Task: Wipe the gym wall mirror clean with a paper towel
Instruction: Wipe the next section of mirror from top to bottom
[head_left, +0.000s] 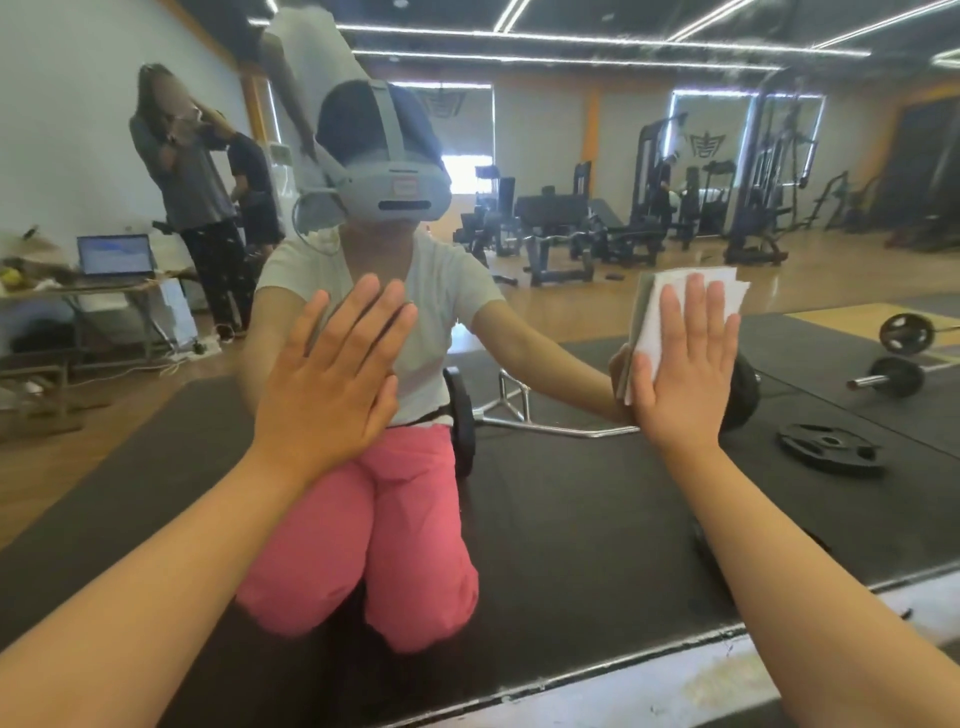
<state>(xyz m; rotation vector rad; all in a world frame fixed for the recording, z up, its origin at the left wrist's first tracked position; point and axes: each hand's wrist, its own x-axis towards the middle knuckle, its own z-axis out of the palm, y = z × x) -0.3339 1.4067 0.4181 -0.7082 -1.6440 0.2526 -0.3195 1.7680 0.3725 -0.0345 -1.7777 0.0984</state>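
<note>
The gym wall mirror (571, 493) fills almost the whole view, down to its bottom edge. My right hand (680, 374) lies flat with straight fingers on a folded white paper towel (675, 291) and presses it against the glass at mid-right. My left hand (332, 374) is spread flat on the mirror left of centre, holding nothing. The glass reflects me kneeling in pink trousers with a grey headset, both arms stretched forward.
A pale ledge (675, 686) runs below the mirror's bottom edge at lower right. The reflection shows a barbell (545, 421) and weight plates (828, 449) on black mats, gym machines at the back, a person (192, 182) standing by a table with a laptop (115, 254).
</note>
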